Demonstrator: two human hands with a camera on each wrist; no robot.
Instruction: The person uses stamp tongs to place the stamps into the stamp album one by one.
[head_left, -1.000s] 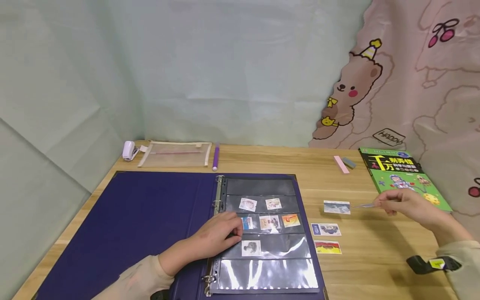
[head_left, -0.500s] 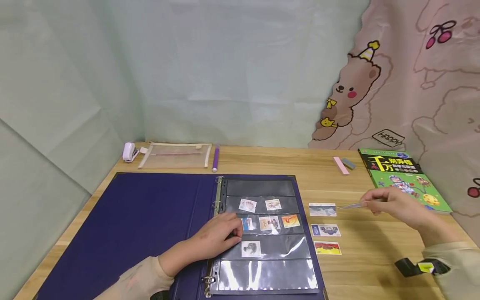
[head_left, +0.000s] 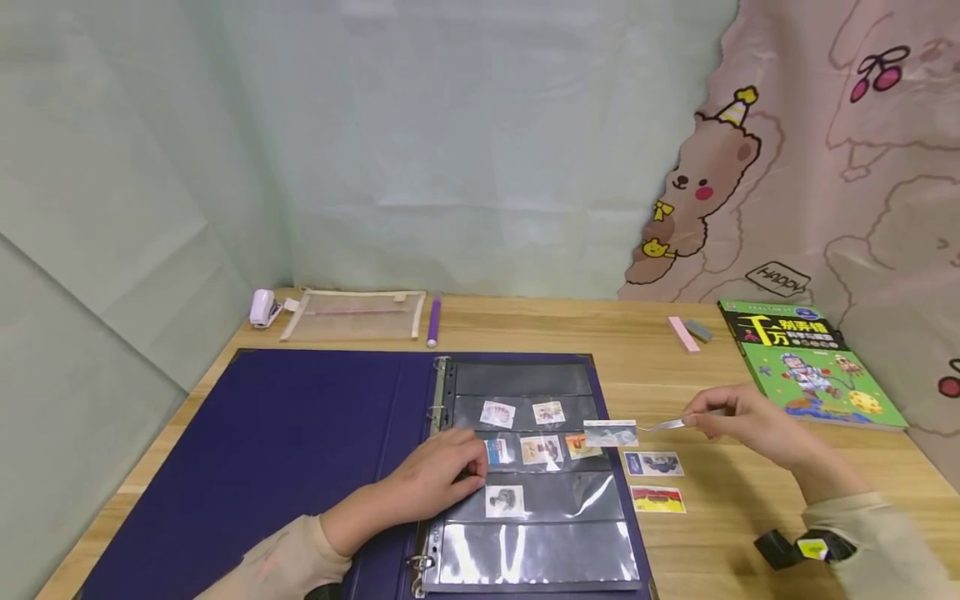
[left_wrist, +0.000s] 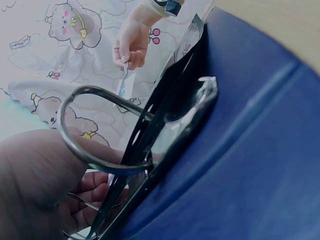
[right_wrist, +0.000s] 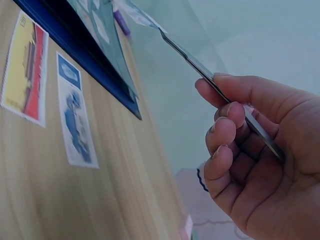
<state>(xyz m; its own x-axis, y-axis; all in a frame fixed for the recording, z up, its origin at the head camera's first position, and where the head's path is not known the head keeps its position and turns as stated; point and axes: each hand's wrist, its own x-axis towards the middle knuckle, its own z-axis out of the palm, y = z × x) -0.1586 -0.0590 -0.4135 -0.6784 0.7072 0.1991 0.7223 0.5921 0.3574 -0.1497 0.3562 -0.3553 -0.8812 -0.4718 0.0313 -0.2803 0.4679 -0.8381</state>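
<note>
My right hand [head_left: 738, 421] pinches a pair of tweezers [right_wrist: 200, 70] between thumb and fingers. A blue-grey stamp [head_left: 611, 433] hangs from the tweezer tips, over the right edge of the album's black pocket page [head_left: 555, 546]. It partly covers an orange stamp [head_left: 576, 446] in the middle row. Across the rings, my left hand [head_left: 435, 471] rests on the page's left side, its fingers loosely bent and covering part of a blue stamp [head_left: 497, 451]. Several other stamps sit in the pockets, including a grey one [head_left: 505, 502]. In the left wrist view, a metal ring [left_wrist: 75, 145] crosses in front of the left hand.
The open navy album cover [head_left: 300, 433] spreads left. Right of the page lie a blue-and-white stamp [head_left: 654, 464] and a red-yellow stamp [head_left: 657, 499]. Behind are a stapler [head_left: 264, 308], mesh pouch [head_left: 356, 317], purple marker [head_left: 434, 322], pink strip [head_left: 683, 333], grey-blue block [head_left: 699, 331] and green book [head_left: 825, 375].
My right hand has moved left with the tweezers, carrying the blue-grey stamp from above the wooden table to over the page's right edge. The left hand stays in place.
</note>
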